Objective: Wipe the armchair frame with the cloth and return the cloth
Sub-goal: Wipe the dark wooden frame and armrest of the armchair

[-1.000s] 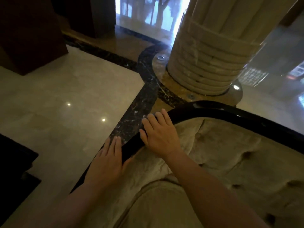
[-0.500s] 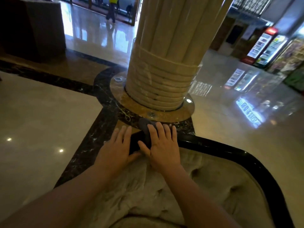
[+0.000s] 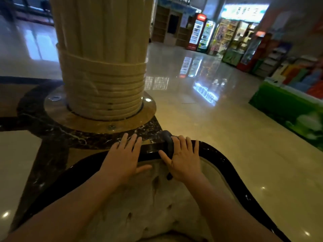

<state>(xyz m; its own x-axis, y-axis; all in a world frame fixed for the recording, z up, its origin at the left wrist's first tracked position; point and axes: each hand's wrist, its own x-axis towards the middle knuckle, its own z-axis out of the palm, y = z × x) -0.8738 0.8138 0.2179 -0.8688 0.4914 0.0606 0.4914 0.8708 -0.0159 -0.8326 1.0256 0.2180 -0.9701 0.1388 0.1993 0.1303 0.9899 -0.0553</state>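
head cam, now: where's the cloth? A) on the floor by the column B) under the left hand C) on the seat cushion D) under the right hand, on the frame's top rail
D: the grey cloth pokes out beneath the right hand, draped over the black frame.

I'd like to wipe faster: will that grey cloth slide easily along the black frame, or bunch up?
The cloth drapes limply over the frame, so it is probably floppy and could bunch. The frame looks glossy, likely slippery. The flat right hand should keep it spread.

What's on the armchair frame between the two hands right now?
In the head view, only bare glossy black frame between the left hand and the right hand; the grey cloth sits under the right hand.
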